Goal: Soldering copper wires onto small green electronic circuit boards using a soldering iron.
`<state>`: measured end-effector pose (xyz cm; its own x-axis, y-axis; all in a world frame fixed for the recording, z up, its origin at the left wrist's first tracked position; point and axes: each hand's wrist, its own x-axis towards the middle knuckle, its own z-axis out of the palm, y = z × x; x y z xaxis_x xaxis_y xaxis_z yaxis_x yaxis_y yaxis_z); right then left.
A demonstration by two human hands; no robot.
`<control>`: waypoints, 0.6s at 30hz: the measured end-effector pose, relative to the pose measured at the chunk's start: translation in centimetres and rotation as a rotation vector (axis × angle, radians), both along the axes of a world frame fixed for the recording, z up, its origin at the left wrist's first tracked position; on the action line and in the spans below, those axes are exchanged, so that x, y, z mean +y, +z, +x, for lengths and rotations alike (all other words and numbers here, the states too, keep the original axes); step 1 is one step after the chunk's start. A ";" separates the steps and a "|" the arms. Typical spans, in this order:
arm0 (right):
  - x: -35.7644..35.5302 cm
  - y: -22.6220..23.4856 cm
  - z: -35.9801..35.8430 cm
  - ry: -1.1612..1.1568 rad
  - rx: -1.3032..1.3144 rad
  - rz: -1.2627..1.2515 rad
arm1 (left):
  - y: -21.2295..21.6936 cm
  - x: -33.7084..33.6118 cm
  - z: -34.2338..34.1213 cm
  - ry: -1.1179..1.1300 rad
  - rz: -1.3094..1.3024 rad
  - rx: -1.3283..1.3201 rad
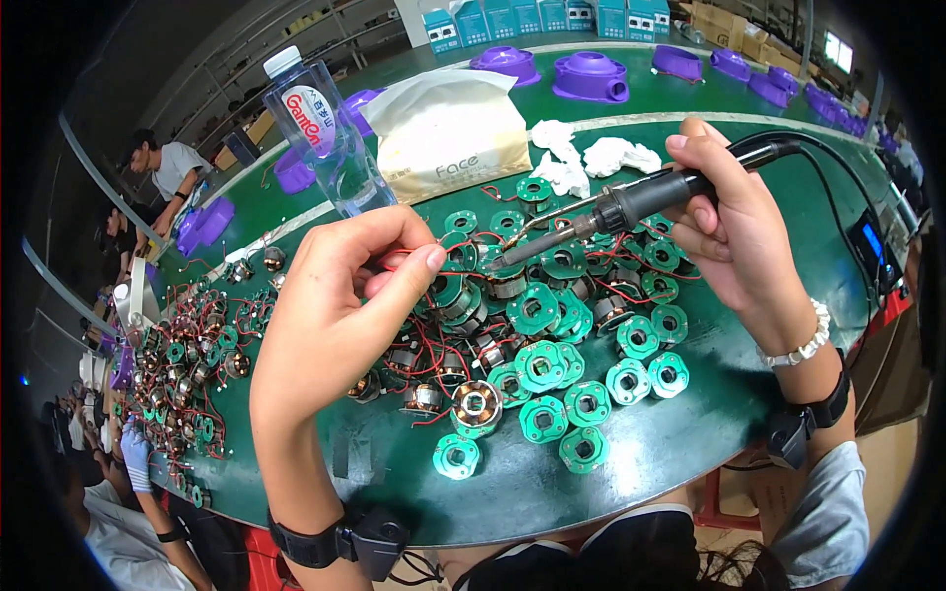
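My right hand (737,222) grips a black soldering iron (645,200), its tip slanting down to the left over the pile. A thin metal tube runs along the iron's barrel. Between the thumb and fingers of my left hand (335,305) are thin red wires (455,273), close to the iron's tip. Whether tip and wire touch, I cannot tell. Below both hands lie several small motor stators with round green circuit boards (533,307) and red leads. Nearer me, more green boards (540,366) lie face up, beside a stator showing copper windings (476,404).
Behind the pile stand a water bottle (330,138), a tissue pack (448,133) and crumpled tissues (619,156). Purple housings (589,77) line the far belt. A soldering station (872,246) sits at right, its cable arching to the iron. More stators (187,360) lie left, near co-workers.
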<state>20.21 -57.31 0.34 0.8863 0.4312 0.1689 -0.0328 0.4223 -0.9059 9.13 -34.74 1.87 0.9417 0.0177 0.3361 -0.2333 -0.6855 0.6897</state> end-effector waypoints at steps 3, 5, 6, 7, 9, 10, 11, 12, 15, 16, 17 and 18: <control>0.0 0.0 0.0 0.014 -0.002 0.008 | 0.0 0.3 -0.1 -0.018 -0.011 0.070; 0.1 0.0 0.0 0.018 -0.002 0.011 | -0.2 0.5 0.0 -0.024 -0.004 0.064; 0.2 0.0 -0.1 0.014 -0.003 0.011 | -0.3 0.6 0.1 -0.023 -0.005 0.065; 0.2 0.0 -0.1 0.010 -0.004 0.011 | -0.3 0.6 0.1 -0.035 -0.021 0.070; 0.2 0.0 -0.2 0.016 -0.002 0.011 | -0.4 0.7 0.2 -0.051 -0.039 0.075; 0.2 0.0 -0.2 0.023 0.000 0.012 | -0.5 0.7 0.3 -0.059 -0.029 0.043; 0.3 0.0 -0.1 0.023 0.000 0.012 | -0.5 0.7 0.3 -0.067 -0.019 0.011; 0.3 0.0 -0.1 0.027 0.001 0.013 | -0.5 0.7 0.3 -0.067 -0.019 0.012; 0.3 -0.1 0.0 0.042 0.002 0.018 | -0.5 0.7 0.3 -0.064 -0.033 0.030; 0.3 -0.1 0.0 0.052 0.003 0.022 | -0.6 0.8 0.3 -0.065 -0.037 0.018; 0.3 -0.2 0.0 0.052 0.003 0.021 | -0.6 0.8 0.3 -0.068 -0.041 0.004; 0.3 -0.2 0.0 0.052 0.004 0.019 | -0.6 0.9 0.3 -0.069 -0.041 0.004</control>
<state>20.20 -57.05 0.18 0.8633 0.4736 0.1745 -0.0586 0.4373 -0.8974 9.48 -33.88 1.29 0.9425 -0.0334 0.3325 -0.2760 -0.6388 0.7182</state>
